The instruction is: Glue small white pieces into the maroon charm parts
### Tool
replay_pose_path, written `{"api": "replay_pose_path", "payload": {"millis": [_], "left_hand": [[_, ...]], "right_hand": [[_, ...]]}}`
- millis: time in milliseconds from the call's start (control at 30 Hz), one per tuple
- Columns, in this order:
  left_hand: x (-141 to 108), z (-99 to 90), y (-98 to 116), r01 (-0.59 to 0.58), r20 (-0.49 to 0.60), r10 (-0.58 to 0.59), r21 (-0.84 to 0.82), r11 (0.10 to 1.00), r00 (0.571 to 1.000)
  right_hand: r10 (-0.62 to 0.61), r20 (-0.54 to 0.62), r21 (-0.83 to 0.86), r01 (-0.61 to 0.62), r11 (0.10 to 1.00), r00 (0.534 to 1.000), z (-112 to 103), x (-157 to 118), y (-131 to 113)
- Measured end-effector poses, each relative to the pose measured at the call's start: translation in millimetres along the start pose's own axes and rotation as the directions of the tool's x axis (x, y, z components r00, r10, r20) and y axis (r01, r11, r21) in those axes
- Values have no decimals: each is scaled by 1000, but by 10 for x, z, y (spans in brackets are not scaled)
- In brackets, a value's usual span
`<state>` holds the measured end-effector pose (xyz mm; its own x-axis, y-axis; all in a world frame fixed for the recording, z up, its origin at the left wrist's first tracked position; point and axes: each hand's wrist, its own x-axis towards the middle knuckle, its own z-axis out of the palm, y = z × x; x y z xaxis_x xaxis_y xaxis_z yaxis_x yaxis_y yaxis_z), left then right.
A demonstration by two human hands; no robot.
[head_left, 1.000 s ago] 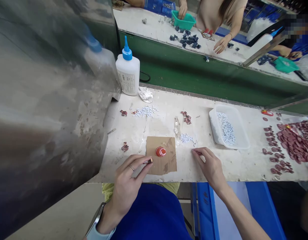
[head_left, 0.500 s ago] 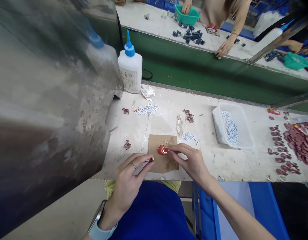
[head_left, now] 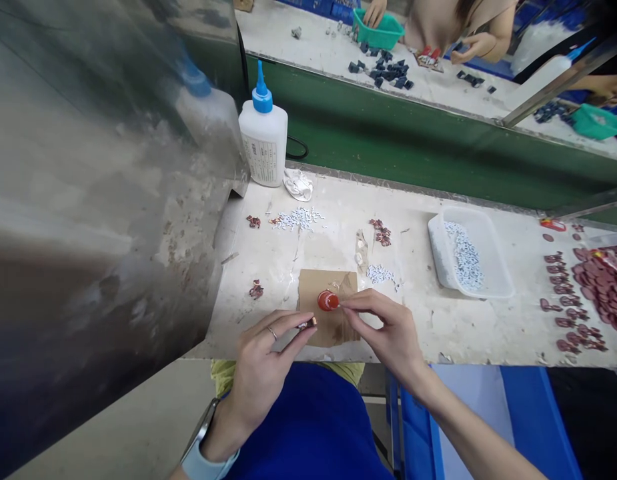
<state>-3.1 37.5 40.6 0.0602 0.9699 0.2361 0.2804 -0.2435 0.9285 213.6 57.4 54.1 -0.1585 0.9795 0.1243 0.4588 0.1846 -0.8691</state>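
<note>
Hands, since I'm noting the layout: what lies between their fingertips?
In the head view, cardboard and a small red object on it lie between left hand and right hand.

The location is a factory workshop for bench work on small parts. Indicators, referenced to the nozzle bottle [head_left: 263,147]: the worn workbench [head_left: 338,207] extends in front and to the right; a translucent tub [head_left: 495,267] of loose small pieces sits to the right; reddish-brown discs [head_left: 602,287] lie in bulk farther right; behind, a green partition [head_left: 363,120] fronts a second bench [head_left: 313,57] staffed by co-workers.
</note>
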Motion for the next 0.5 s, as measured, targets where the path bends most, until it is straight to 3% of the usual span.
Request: {"api": "replay_pose_path", "payload": {"millis": [100,200,500], "left_hand": [[4,34,46,5,-7,-6,-31,1000,1000],[15,48,74,20,-11,-20,-38,999,1000],[46,41,112,44,14,-43,-64,997,999]], "right_hand": [[101,0,233,-98,968,995,44,-55,-166],[139,29,351,-140,926,990,85,-85,-266],[98,39,280,-105,954,994,110,-52,-250]]}}
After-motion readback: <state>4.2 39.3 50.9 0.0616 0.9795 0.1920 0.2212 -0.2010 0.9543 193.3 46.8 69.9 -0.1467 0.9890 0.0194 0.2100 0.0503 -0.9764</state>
